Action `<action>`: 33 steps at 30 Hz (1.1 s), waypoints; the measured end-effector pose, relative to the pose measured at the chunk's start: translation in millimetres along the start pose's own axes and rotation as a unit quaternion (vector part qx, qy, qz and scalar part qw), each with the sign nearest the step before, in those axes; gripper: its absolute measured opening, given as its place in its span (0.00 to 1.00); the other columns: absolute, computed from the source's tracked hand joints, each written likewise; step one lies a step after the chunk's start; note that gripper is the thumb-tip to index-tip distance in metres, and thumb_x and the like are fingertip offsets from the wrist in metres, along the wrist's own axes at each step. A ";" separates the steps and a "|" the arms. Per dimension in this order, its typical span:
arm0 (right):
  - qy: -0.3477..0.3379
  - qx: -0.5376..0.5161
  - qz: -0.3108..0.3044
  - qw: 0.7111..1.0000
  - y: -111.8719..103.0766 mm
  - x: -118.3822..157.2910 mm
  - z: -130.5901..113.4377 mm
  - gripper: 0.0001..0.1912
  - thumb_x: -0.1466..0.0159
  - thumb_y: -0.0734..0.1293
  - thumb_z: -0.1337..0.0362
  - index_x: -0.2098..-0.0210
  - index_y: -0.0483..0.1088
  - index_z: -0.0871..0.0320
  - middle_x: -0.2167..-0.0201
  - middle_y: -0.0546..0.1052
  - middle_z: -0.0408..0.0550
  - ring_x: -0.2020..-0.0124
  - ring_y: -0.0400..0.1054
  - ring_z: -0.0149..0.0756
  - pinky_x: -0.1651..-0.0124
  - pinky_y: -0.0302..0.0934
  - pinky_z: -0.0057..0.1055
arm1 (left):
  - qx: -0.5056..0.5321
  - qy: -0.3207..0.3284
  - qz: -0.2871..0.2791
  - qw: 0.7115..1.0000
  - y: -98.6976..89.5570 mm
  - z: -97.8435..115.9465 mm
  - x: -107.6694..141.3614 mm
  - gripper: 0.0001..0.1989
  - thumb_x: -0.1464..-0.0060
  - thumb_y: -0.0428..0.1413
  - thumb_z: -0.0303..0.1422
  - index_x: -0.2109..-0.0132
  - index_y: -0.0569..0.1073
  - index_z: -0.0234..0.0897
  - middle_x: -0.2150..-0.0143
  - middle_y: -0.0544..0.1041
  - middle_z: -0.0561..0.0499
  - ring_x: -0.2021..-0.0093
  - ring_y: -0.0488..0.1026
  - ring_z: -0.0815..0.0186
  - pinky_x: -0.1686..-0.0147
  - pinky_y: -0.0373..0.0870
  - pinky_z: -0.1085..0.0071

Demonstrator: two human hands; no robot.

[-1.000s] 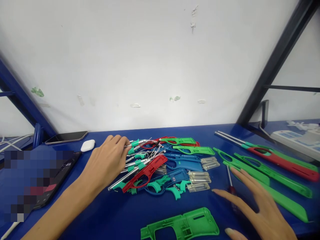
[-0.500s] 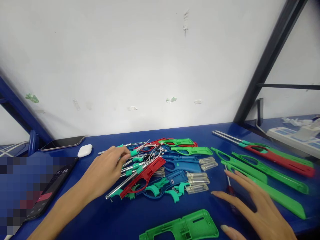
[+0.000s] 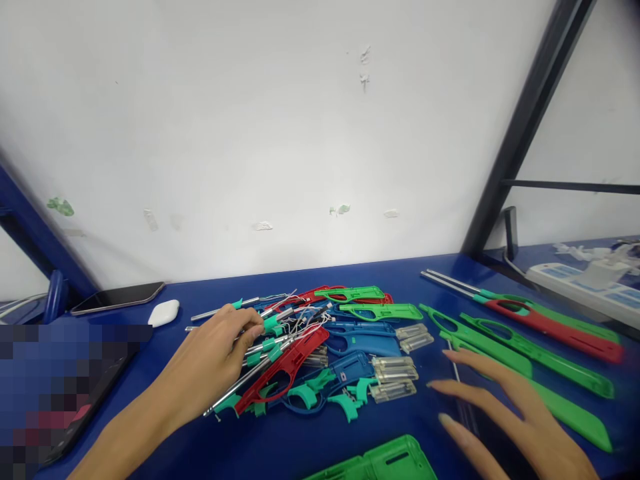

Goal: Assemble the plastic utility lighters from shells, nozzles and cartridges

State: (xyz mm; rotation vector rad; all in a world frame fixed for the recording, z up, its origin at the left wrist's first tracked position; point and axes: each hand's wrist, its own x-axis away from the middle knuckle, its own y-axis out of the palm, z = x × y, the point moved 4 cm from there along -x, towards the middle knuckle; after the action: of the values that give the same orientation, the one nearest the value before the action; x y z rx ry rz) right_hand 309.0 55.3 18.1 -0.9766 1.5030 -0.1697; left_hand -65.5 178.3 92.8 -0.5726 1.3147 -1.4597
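Observation:
My left hand [image 3: 220, 357] reaches over a heap of lighter parts. Its fingers are pinched at the teal collar [image 3: 271, 325] of a metal lighter tube, mostly covered by the hand. Beside it lie more tubes, white wires [image 3: 305, 320], a red casing half [image 3: 285, 370] and teal triggers [image 3: 345, 403]. My right hand [image 3: 520, 413] hovers at the right with fingers spread, holding nothing. Below its fingertips is a thin screwdriver [image 3: 455, 367], its handle blurred. A green casing half [image 3: 387, 460] lies at the bottom edge, partly out of view.
Clear fuel tanks [image 3: 395, 370] lie right of the heap. Green casings [image 3: 540, 353] and a red lighter body [image 3: 560, 327] are farther right. A phone [image 3: 117, 298] and white earbud case [image 3: 164, 313] sit left. A power strip [image 3: 575, 280] lies behind the frame post.
The view has tilted up, so the table sits lower and less of the near green casing shows. My left hand stays at the heap; my right hand remains spread near the screwdriver.

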 end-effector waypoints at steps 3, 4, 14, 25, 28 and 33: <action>-0.020 -0.008 -0.051 0.998 1.4 -41.0 -4.4 0.16 0.24 0.67 0.55 0.39 0.75 0.43 0.39 0.80 0.49 0.38 0.76 0.51 0.39 0.75 0.49 | 0.006 0.008 0.012 1.000 0.5 0.0 0.2 0.19 0.25 0.44 0.45 0.56 0.76 0.45 0.59 0.82 0.51 0.57 0.78 0.57 0.41 0.72 0.49; -0.023 -0.018 -0.086 0.996 5.3 -58.8 -7.1 0.17 0.23 0.66 0.54 0.37 0.75 0.43 0.39 0.81 0.49 0.37 0.76 0.51 0.37 0.74 0.53 | 0.007 0.010 0.015 1.000 0.8 -0.1 0.4 0.19 0.25 0.44 0.45 0.56 0.76 0.45 0.59 0.82 0.50 0.57 0.78 0.56 0.42 0.72 0.50; -0.081 -0.066 -0.238 0.966 75.9 -166.5 -35.2 0.12 0.25 0.72 0.55 0.49 0.80 0.56 0.52 0.85 0.50 0.53 0.81 0.42 0.48 0.77 0.45 | 0.005 0.026 0.020 0.999 0.4 5.0 3.9 0.20 0.23 0.42 0.45 0.55 0.76 0.45 0.61 0.80 0.50 0.61 0.77 0.58 0.58 0.73 0.60; -0.094 -0.084 -0.191 0.973 75.3 -159.6 -43.0 0.10 0.24 0.71 0.58 0.49 0.78 0.58 0.52 0.83 0.48 0.53 0.80 0.41 0.46 0.76 0.47 | 0.002 0.029 0.017 0.999 3.5 7.7 4.2 0.19 0.23 0.43 0.44 0.54 0.76 0.45 0.61 0.81 0.51 0.61 0.78 0.58 0.57 0.73 0.60; -0.070 -0.086 -0.185 0.976 75.9 -158.4 -38.8 0.14 0.25 0.71 0.55 0.46 0.77 0.57 0.49 0.83 0.50 0.50 0.80 0.43 0.44 0.75 0.49 | 0.008 0.033 0.023 0.999 3.1 9.4 4.2 0.19 0.23 0.42 0.45 0.55 0.75 0.45 0.62 0.80 0.52 0.61 0.77 0.59 0.55 0.74 0.59; -0.065 -0.103 -0.202 0.972 81.2 -158.6 -35.1 0.16 0.25 0.71 0.53 0.45 0.77 0.57 0.46 0.82 0.51 0.49 0.79 0.44 0.44 0.75 0.49 | 0.016 0.044 0.036 0.998 3.3 9.4 2.3 0.21 0.24 0.42 0.48 0.56 0.74 0.45 0.65 0.78 0.54 0.65 0.75 0.59 0.50 0.74 0.54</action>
State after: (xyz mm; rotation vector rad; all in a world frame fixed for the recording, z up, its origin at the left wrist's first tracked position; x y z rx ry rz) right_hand 219.4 193.8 93.9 -1.4291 1.2049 -0.2383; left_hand -56.9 172.7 91.8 -0.4399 1.3637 -1.4582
